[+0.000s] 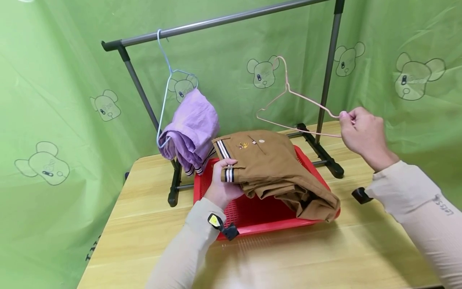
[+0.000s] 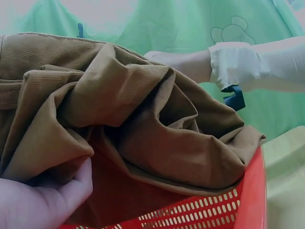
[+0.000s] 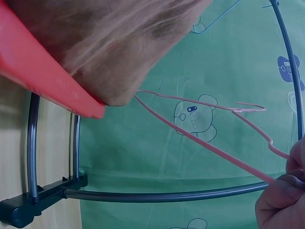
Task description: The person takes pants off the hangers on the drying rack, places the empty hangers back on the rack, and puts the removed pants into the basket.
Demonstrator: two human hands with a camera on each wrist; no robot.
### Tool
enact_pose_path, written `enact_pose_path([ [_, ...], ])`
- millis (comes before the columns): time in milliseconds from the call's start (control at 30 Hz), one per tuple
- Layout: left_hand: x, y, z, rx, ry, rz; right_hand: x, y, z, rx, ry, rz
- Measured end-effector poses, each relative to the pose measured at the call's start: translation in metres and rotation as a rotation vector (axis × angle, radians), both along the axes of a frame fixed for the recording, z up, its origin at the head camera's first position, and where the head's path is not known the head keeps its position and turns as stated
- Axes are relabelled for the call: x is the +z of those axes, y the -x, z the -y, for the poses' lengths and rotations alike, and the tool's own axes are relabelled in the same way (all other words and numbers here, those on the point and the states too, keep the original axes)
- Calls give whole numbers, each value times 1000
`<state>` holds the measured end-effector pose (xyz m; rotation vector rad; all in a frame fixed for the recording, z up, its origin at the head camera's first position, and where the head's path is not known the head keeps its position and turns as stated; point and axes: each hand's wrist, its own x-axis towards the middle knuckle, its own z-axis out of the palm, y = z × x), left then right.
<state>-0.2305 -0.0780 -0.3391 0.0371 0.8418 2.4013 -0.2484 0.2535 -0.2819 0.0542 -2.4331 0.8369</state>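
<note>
Brown trousers [image 1: 267,160] with a striped trim lie bunched over a red basket [image 1: 260,230]. My left hand [image 1: 223,184] grips their striped end at the left, thumb on top; the left wrist view shows the brown folds [image 2: 143,105] beside that hand [image 2: 47,200]. Out to the right, my right hand [image 1: 364,132] pinches one end of a pink hanger [image 1: 306,98], whose hook points up. In the right wrist view the pink hanger [image 3: 205,143] stretches away from the right hand [image 3: 283,191], apart from the trousers.
A metal rack [image 1: 223,20] stands on the wooden table [image 1: 144,224] behind the basket. From its left part hangs a blue hanger [image 1: 165,92] with a purple garment [image 1: 195,120]. A green curtain [image 1: 65,100] closes off the back.
</note>
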Motion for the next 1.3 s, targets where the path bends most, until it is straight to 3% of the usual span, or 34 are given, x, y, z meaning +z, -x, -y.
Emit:
enact_pose_path([
  [567,-3,-5,15,29,92,133,2,0,0,2,12,8],
  [767,-3,-4,23,9,126,157,1,0,0,-1,19,-2],
  [1033,-7,-3,35,3,186,184,3,-1,0,7,26,10],
  [1300,-7,-5,41,12,256,155,1,-1,0,10,19,2],
])
